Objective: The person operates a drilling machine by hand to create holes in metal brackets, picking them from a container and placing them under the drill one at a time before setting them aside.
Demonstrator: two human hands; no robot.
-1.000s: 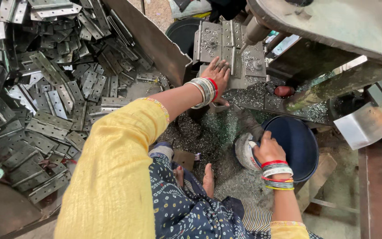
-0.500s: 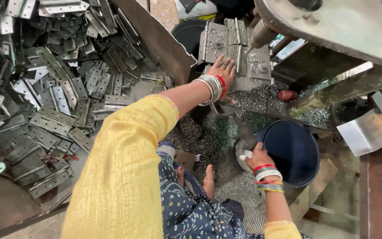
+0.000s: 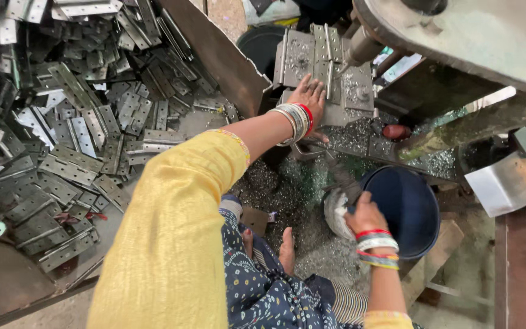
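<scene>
Steel hinge plate (image 3: 330,58) lies flat on the press bed (image 3: 360,91), left hand (image 3: 307,96) laid on its near edge with fingers spread, arm stretched well forward; looks stiff, thin, fairly light, likely sharp-edged and slick with swarf, so I'd pinch it by the long edges. Right hand (image 3: 365,214) is low, well apart from the left, closed around a small dark tool or part I can't identify, just beside the dark blue bucket (image 3: 406,210); loose hinge pile (image 3: 62,122) fills the tray on the left
</scene>
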